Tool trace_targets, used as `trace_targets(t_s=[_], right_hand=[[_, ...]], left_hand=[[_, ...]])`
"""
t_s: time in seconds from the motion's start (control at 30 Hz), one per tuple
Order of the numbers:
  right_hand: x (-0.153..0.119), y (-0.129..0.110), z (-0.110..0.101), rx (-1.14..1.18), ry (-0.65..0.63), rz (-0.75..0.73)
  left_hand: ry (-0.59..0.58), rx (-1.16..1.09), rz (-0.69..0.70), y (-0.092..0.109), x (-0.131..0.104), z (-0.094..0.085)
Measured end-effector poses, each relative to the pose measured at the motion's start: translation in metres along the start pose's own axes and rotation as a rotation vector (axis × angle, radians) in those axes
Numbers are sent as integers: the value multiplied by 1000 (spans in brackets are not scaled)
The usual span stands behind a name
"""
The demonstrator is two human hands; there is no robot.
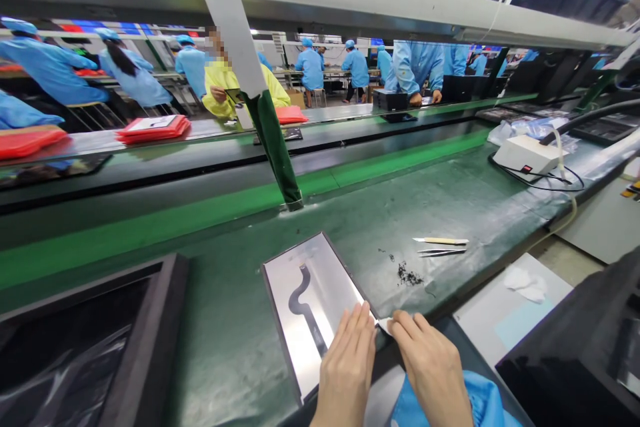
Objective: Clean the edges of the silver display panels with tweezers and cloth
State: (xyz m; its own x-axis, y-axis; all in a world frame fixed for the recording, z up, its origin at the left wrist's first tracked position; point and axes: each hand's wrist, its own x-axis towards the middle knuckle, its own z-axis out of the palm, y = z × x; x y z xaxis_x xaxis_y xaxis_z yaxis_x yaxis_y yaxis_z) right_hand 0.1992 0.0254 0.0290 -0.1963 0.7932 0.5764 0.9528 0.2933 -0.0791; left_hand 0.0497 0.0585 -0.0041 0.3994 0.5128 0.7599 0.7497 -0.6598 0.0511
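Silver panel (pixel 326 293) under the flat left hand (pixel 349 361), beside the right hand (pixel 430 355), itself narrow around a white piece (pixel 384 325)

smooth, glossy, metal-like panel (pixel 325 295)

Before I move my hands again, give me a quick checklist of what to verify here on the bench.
1. Left hand on the panel: ok, laid over the silver panel near its right edge.
2. Right hand grip: ok, fingers pinch a small white piece by the panel's corner.
3. Ribbon cable free at its near end: cannot tell, it runs to the left hand, which hides what lies beyond.
4. Knife and tweezers apart from the hands: ok, both lie beyond the scraps.
5. Bench swept: not ok, black scraps lie right of the panel.
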Motion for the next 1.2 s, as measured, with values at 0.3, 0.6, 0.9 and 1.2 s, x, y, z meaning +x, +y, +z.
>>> trace_targets(t_s=[0.3,0.6,0.9,1.2], right_hand=[[2,0,-1,13,12,6],[1,0,0,30,7,10],[1,1,0,48,-15,19],[0,0,2,52,4,30]], left_hand=[[2,5,3,0,0,-2],[11,4,-3,1,2,-2],[-36,-23,12,-3,-8,1],[-36,-35,4,-4,-8,1]])
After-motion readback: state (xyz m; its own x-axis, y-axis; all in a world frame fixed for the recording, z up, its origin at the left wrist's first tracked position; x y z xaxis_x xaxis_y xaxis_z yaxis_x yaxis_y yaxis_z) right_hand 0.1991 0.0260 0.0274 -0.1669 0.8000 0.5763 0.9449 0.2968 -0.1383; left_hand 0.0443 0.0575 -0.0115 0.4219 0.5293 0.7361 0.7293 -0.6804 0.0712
